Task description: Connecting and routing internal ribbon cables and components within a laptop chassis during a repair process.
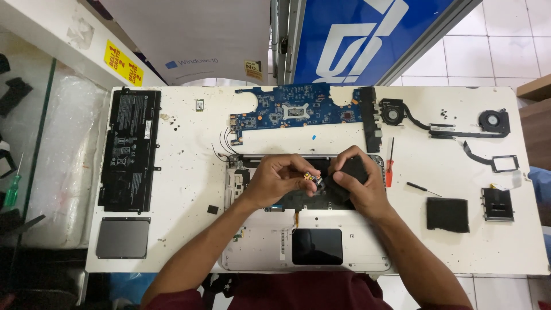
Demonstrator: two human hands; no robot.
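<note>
Both hands curl inward — left hand (pixel 274 179), right hand (pixel 357 182) — pinching a small connector part (pixel 313 179).

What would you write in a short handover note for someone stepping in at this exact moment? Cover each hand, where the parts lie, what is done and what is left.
Left hand: pinches a small connector part over the open laptop base.
Right hand: grips a black piece beside that part, over the same base.
Done: blue motherboard, battery, fan and heat-pipe assembly lie out on the white table.
Tools: red screwdriver, black screwdriver right of the base.
Left: the small part is not yet set down.
</note>
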